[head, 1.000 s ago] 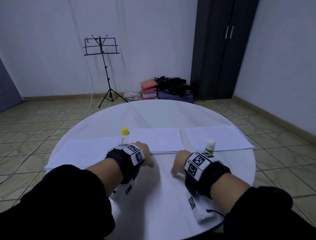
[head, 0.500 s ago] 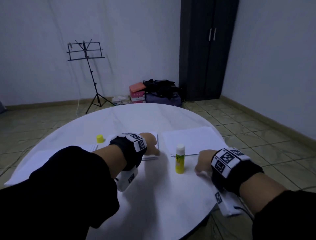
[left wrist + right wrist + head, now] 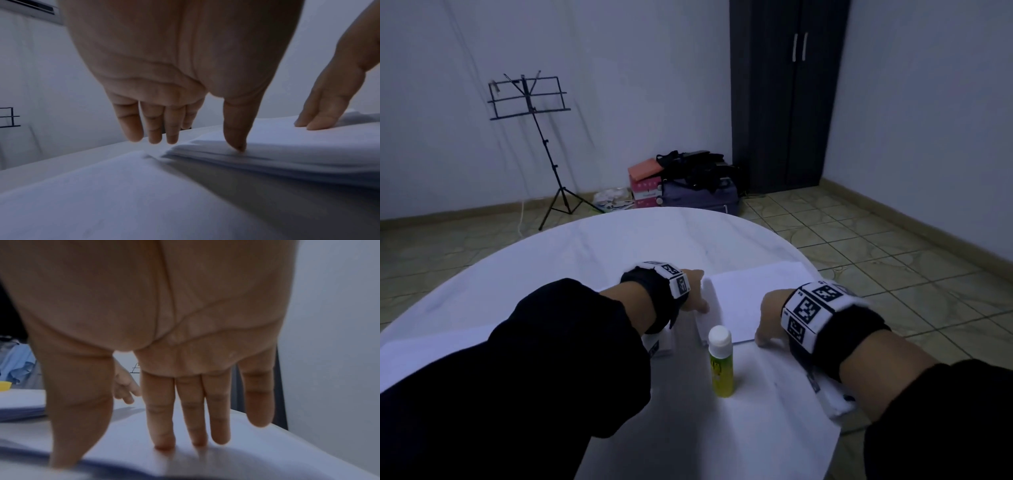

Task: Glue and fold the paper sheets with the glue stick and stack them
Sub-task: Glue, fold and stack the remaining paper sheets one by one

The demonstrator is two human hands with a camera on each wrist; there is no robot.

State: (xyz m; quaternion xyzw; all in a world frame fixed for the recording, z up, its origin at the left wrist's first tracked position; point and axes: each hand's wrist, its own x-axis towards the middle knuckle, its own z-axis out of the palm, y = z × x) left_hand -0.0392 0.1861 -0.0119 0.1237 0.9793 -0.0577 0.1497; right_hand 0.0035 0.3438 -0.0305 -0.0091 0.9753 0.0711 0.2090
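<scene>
Though the light is dim, I count two hands, one glue stick, one loose yellow cap and at least three lots of white paper on my feeds. My left hand (image 3: 693, 291) hovers at the left edge of the right-hand paper stack (image 3: 753, 294); on its wrist camera the thumb tip (image 3: 236, 142) touches the top sheet at the stack's corner while the other fingers (image 3: 152, 129) hang straight just above the table, gripping nothing. My right hand (image 3: 768, 317) lies on the same stack near its front edge, fingers (image 3: 162, 426) straight and pressing flat on the sheet, thumb down at the edge; it holds nothing either. The glue stick (image 3: 720, 363) stands upright and uncapped, yellow-green body and white top, on bare table just in front of the stack, between my two wrists. Its yellow cap (image 3: 4, 385) shows only at the left edge of the right wrist view, behind another paper pile (image 3: 20, 408). A further sheet (image 3: 431, 349) lies far left, partly under my sleeve.

The surface is a round white table (image 3: 619, 246) over a tiled floor (image 3: 893, 260). Against the pale walls stand a black music stand (image 3: 530, 99) and a dark two-door wardrobe (image 3: 791, 92), with boxes and dark bags (image 3: 681, 185) heaped on the floor between them; I cannot see what the boxes contain.
</scene>
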